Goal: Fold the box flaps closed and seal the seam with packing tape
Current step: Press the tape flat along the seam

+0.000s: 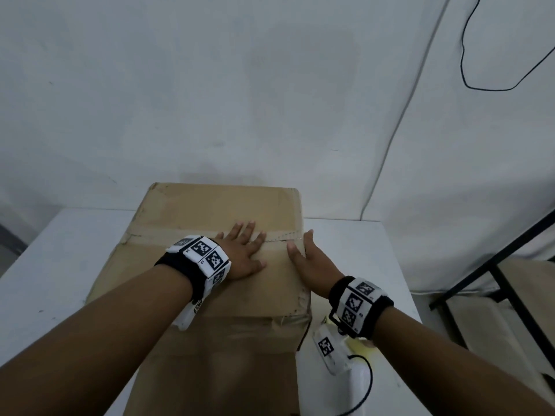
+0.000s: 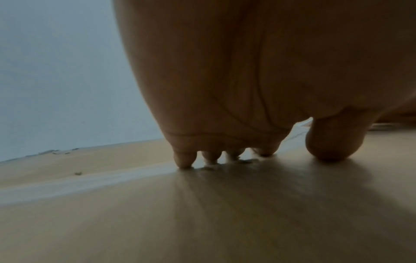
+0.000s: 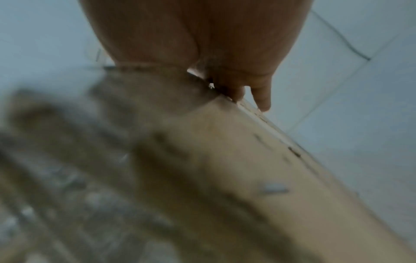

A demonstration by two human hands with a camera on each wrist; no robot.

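Head view: a black cable [image 1: 464,55] is seen on the wall, a white table [image 1: 60,250] beneath the closed box [image 1: 210,211]. Its taped seam [image 1: 156,232] is pressed by the flat left hand [image 1: 243,253]; the box's right edge is touched by the straight-fingered right hand [image 1: 312,265].

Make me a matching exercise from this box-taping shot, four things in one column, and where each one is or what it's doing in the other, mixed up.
Things:
1. left hand
2. right hand
3. packing tape
4. black cable

Places or states:
A. hangs on the white wall
B. flat on the cardboard box top, fingertips on the seam
C. runs in a strip across the box top
D. at the box's right edge

Pairs: 1-B, 2-D, 3-C, 4-A
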